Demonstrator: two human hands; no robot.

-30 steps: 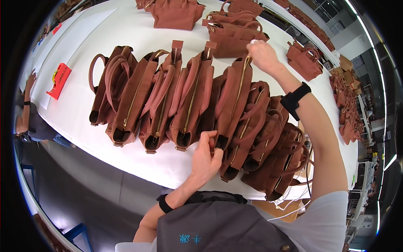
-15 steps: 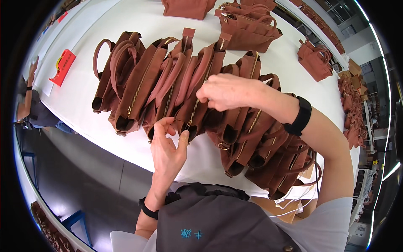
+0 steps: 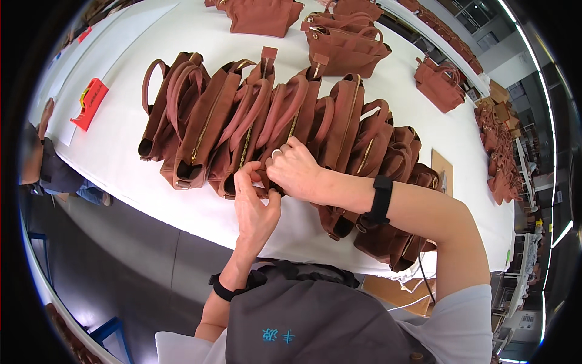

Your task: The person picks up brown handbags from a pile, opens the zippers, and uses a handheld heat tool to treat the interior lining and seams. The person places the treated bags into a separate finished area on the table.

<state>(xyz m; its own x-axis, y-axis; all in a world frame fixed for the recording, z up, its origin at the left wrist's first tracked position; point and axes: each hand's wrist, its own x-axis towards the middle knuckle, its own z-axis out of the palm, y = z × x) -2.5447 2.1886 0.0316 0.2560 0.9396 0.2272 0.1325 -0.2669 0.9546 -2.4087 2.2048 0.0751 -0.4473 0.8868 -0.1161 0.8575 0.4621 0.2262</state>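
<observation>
Several reddish-brown handbags stand packed in a row on the white table, their tops and brass zips facing up. Both my hands meet at the near end of one handbag in the middle of the row. My left hand pinches its near end between thumb and fingers. Beside it, my right hand, wearing a ring, is curled closed over the near end of the zip. What its fingertips grip is hidden beneath the hand. Loop handles rise next to the zip.
More handbags stand at the far side, including one and another farther right. A red tape dispenser sits on the white table at left. Another person is at the left edge. Bags fill a shelf at right.
My right hand has come down and toward me along the zip, to the near end beside my left hand. My left hand has shifted slightly right. The whole view has shifted a little.
</observation>
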